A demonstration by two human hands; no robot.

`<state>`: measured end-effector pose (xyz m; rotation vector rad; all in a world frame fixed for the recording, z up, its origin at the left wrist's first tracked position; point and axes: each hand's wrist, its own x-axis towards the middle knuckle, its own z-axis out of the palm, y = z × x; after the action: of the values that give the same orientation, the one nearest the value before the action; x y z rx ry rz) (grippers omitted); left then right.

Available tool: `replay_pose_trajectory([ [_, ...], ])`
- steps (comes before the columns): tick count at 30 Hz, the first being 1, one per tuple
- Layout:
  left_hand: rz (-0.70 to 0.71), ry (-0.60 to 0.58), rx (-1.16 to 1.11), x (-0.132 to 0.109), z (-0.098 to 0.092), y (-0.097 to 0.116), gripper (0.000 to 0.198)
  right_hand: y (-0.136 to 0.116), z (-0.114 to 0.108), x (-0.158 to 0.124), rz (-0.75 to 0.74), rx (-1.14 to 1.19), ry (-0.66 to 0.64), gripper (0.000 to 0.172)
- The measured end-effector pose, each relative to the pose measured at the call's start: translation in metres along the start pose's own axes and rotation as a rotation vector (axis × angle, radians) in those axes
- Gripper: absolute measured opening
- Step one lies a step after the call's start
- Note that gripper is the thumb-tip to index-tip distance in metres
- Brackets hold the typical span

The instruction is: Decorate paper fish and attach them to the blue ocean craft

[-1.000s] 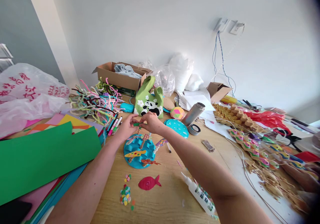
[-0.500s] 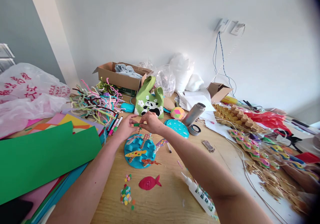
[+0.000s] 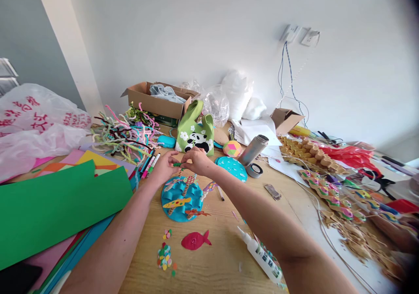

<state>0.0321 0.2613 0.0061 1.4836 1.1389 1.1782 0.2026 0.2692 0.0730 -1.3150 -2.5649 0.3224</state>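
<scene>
My left hand (image 3: 167, 167) and my right hand (image 3: 197, 162) meet above the far edge of a blue disc (image 3: 180, 217). Between their fingertips is a small green piece (image 3: 177, 164), pinched from both sides. The disc carries blue paper loops, a yellow spotted fish (image 3: 177, 203) and other small paper fish. Nearer to me, a red paper fish (image 3: 195, 240) lies flat on the wood, beside a pile of coloured paper dots (image 3: 164, 257). A white glue bottle (image 3: 262, 255) lies on its side under my right forearm.
Green sheets (image 3: 62, 206) cover the left side. Markers (image 3: 153, 164), pipe cleaners (image 3: 126, 132), a green panda bag (image 3: 196, 132) and a box (image 3: 157, 102) stand behind. A metal flask (image 3: 253, 150), second blue disc (image 3: 232, 168) and egg cartons (image 3: 310, 154) are at right.
My fingers have shifted slightly around the green piece, which both hands still hold. The view has moved a little; the items on the table look the same.
</scene>
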Motion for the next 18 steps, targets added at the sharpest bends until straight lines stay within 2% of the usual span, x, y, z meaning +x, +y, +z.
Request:
replay_pose_trajectory([
  [8, -0.021, -0.031, -0.076, 0.0002, -0.0014, -0.0026, 0.064, -0.0016, -0.0001, 0.0007, 0.0, 0.012, 0.008, 0.006],
  [18, -0.006, -0.018, -0.049, 0.0002, -0.0019, 0.0005, 0.062, -0.0071, -0.0005, 0.0013, 0.014, -0.009, 0.02, 0.008],
])
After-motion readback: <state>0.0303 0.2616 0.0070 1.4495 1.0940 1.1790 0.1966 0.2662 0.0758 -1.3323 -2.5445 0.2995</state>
